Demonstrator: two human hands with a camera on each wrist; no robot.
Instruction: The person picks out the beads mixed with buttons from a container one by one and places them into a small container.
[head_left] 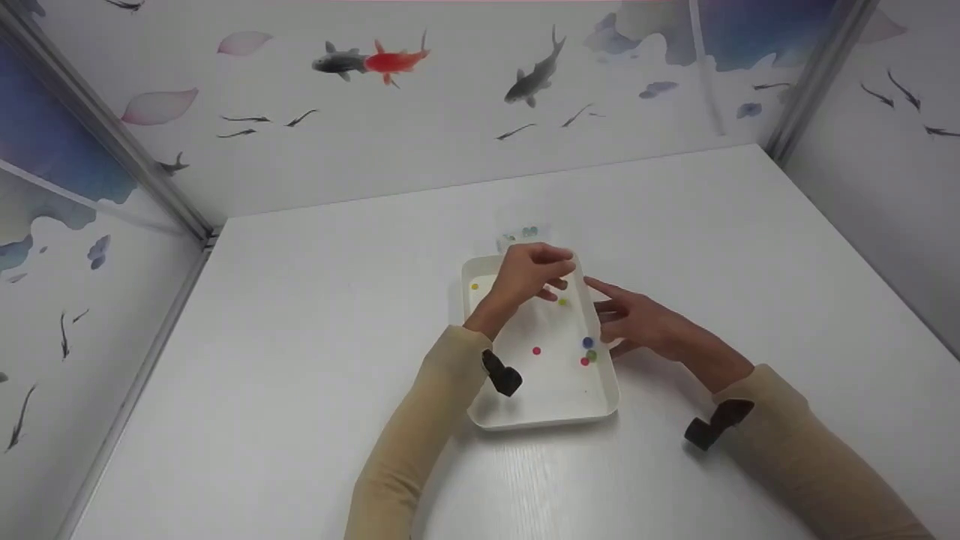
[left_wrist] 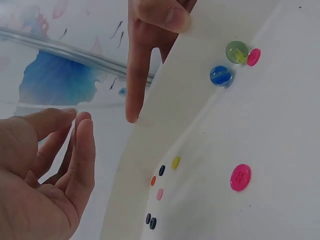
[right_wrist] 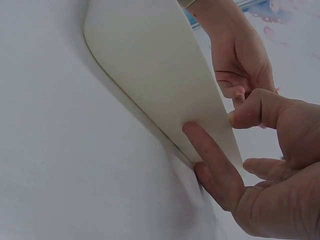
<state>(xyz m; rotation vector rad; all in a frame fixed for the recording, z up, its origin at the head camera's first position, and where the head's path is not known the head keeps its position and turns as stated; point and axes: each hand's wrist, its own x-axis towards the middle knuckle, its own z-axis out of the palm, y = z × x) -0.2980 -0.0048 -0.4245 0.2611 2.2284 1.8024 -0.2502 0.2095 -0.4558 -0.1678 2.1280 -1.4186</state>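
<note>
A shallow white tray point(head_left: 551, 424) stands on the table. My left hand point(head_left: 531, 274) hovers over its far end. The thumb and fingertips of that hand come close together in the left wrist view; whether something small is between them I cannot tell. My right hand point(head_left: 645, 324) grips the tray's right wall, fingers against the outside and thumb at the rim. Inside lie a blue marble point(left_wrist: 221, 76), a green marble point(left_wrist: 237, 52), a pink button point(left_wrist: 241, 177), another pink button point(left_wrist: 253, 57), a yellow button point(left_wrist: 175, 163) and several small dark, orange and light pink buttons.
Just behind the tray sits a small see-through container point(head_left: 525, 234) with round things in it, partly hidden by my left hand. White panels with painted fish point(head_left: 534, 79) enclose the white table point(head_left: 315, 360) at the back and sides.
</note>
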